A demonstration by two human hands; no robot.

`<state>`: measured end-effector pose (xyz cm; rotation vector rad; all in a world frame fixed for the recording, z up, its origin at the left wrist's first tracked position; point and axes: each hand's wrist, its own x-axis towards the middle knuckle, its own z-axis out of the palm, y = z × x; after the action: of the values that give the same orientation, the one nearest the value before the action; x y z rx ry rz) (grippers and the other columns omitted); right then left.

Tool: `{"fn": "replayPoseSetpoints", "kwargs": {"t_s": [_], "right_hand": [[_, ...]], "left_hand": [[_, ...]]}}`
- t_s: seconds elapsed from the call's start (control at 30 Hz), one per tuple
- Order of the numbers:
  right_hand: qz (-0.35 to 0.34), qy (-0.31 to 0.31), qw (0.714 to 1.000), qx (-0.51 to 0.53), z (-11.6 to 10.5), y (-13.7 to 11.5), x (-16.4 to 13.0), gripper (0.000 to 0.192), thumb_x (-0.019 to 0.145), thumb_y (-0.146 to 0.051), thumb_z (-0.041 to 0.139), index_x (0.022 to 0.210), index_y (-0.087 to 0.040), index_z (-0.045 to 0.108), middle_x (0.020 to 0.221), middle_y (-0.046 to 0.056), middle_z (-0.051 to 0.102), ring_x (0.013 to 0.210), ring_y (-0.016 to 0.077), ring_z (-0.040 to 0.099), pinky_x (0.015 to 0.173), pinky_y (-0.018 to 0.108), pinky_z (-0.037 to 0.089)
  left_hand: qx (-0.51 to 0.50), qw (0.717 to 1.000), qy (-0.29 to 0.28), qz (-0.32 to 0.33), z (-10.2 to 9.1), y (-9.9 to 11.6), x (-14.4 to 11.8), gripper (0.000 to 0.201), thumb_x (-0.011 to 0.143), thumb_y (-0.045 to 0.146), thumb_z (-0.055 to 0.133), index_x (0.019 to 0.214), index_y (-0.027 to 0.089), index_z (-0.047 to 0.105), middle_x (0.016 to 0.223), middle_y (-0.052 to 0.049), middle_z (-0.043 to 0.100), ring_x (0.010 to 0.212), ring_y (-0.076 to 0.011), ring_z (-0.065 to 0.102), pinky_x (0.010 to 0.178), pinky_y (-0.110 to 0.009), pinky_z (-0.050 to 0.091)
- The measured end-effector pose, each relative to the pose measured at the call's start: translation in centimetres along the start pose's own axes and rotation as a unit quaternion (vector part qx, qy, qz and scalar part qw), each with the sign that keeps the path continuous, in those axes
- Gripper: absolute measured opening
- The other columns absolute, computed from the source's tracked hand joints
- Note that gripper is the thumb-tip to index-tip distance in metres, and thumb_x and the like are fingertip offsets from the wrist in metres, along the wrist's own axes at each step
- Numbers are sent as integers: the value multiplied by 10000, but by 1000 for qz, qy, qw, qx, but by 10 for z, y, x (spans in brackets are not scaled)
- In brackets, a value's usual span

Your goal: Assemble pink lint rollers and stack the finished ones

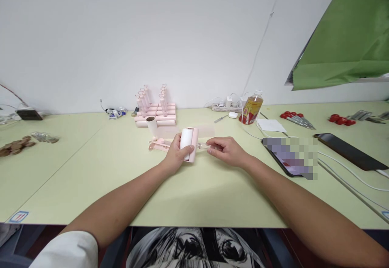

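Observation:
My left hand [176, 153] is wrapped round a lint roller [186, 139], a white paper roll in a pale pink case, held above the table with its thumb on the roll. Level with the case's right side, my right hand [228, 150] pinches a slim clear handle [209, 146]. Its near end points at the case; whether the two are joined I cannot tell. Behind my left hand lies a pink handle piece [158, 145] on the table. A bare cardboard-cored white roll [151, 125] stands upright next to it, by a clear pinkish strip [172, 131].
Several finished pink lint rollers [155, 116] are stacked near the wall. A drink bottle [251, 108], a power strip [226, 108], a small screwdriver [220, 118] and an earbud case [233, 115] stand or lie at the back. Phones [349, 150] with white cables lie right; brown discs [16, 146] left.

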<state>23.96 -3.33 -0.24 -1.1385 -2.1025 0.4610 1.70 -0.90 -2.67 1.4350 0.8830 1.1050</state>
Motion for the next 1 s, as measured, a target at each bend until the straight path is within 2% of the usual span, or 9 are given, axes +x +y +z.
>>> {"fn": "replayPoseSetpoints", "kwargs": {"t_s": [0.4, 1.0], "right_hand": [[-24, 1, 999, -30, 6, 4, -2, 249, 858, -374, 558, 923, -195, 718, 653, 15, 605, 543, 124, 485, 550, 245, 378], [-69, 17, 997, -17, 8, 5, -4, 164, 827, -272, 580, 899, -168, 684, 666, 9, 616, 529, 104, 477, 540, 231, 368]], "left_hand": [[79, 997, -20, -3, 0, 11, -4, 548, 738, 398, 655, 1198, 182, 448, 1055, -60, 578, 920, -211, 552, 753, -306, 449], [53, 996, -75, 16, 1, 8, -6, 493, 752, 376, 684, 1156, 188, 474, 1050, -56, 537, 946, -210, 511, 805, -322, 414]]}}
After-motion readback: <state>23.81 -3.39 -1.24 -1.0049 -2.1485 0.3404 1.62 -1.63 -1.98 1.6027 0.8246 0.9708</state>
